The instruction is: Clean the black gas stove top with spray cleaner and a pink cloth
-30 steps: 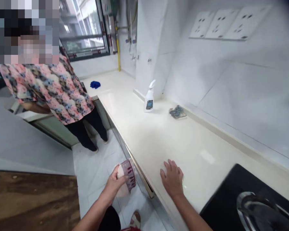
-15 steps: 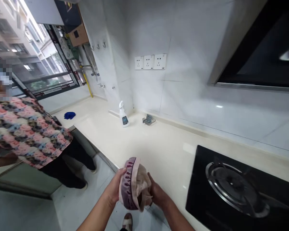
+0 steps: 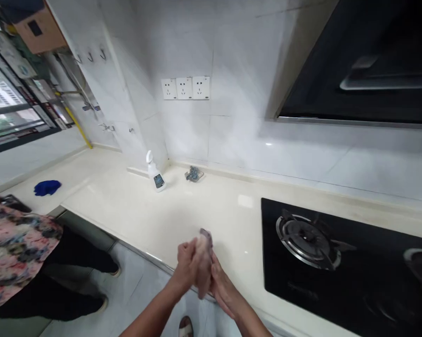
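Observation:
Over the counter's front edge, a pinkish-beige cloth (image 3: 204,269) with a purple patch at its top is bunched up narrow between my hands, slightly blurred. My left hand (image 3: 187,263) is closed on its left side, the fingers curled. Against the right side lies my right hand (image 3: 225,286), its fingers fairly straight and pressed to the cloth. Part of the cloth is hidden between the palms.
On the cream counter (image 3: 126,206) stand a white spray bottle (image 3: 156,173) and a small dish with a grey-blue scrubber (image 3: 194,174). A black gas stove (image 3: 284,281) is at right, a range hood (image 3: 354,61) above. A blue cloth (image 3: 47,187) and a person in a floral top (image 3: 17,243) are left.
The cloth, spread open with its purple tree-patterned band showing before, is now squeezed narrow between my hands. The view has turned right, bringing in more of the stove.

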Demonstrator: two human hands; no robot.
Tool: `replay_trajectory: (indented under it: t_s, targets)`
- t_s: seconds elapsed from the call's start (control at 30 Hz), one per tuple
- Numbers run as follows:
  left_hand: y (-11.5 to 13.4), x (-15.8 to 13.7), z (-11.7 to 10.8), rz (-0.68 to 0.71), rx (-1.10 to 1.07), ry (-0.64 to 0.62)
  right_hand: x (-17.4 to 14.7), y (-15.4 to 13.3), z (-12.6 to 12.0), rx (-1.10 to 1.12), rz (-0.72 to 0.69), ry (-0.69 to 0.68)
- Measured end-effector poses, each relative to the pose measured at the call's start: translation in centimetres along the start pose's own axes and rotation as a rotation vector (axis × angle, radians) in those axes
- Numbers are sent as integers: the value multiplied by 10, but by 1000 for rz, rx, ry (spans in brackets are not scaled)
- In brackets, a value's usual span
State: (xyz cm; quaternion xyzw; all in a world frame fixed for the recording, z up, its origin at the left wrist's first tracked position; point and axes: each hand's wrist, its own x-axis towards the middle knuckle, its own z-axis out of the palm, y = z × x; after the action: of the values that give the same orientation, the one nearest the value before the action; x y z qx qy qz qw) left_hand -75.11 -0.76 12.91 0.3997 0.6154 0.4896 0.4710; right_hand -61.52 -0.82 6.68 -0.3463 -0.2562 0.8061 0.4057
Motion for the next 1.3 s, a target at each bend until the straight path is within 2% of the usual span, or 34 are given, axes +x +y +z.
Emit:
replay_trajectory:
  t_s: [0.1, 0.17, 0.2, 0.27, 0.37, 0.47, 0.53, 0.6, 0.73, 0.8, 0.9, 0.97, 1.03, 1.17, 1.3]
  targets:
    - [-8, -10, 11, 164, 172, -299, 3, -5, -3, -1, -51, 146]
    - [-17, -8, 8, 112, 147, -413, 5, -18, -20, -81, -125, 259]
    - [-23, -2, 2, 64, 141, -407, 5, -27, -34, -164, -172, 317]
    - [-38, 18, -17, 51, 243, -295, 6, -46, -68, -412, -241, 442]
    - [-63, 59, -60, 207, 657, -69, 13, -67, -123, -842, -275, 594]
    - [-82, 97, -104, 209, 881, 52, 24, -69, -149, -1018, -313, 715]
    - [-88, 114, -128, 193, 954, 121, 31, -56, -142, -1091, -357, 801]
    - [-93, 125, -143, 189, 1026, 187, 35, -34, -121, -1275, -373, 857]
    - [-101, 136, -152, 182, 1118, 256, 27, 18, -77, -1727, -418, 878]
    - [-105, 139, -151, 177, 1139, 267, 15, 39, -72, -1859, -495, 834]
    - [-111, 141, -151, 181, 1158, 275, 2, 50, -83, -1978, -526, 768]
    - [-114, 141, -153, 203, 1173, 282, 7, 43, -95, -2050, -479, 783]
    - [-118, 141, -154, 232, 1190, 290, 25, 25, -106, -2099, -403, 863]
    - [-126, 140, -157, 284, 1212, 306, 93, -30, -121, -2127, -325, 1048]
    - [-125, 139, -156, 306, 1214, 308, 162, -87, -135, -2098, -297, 1058]
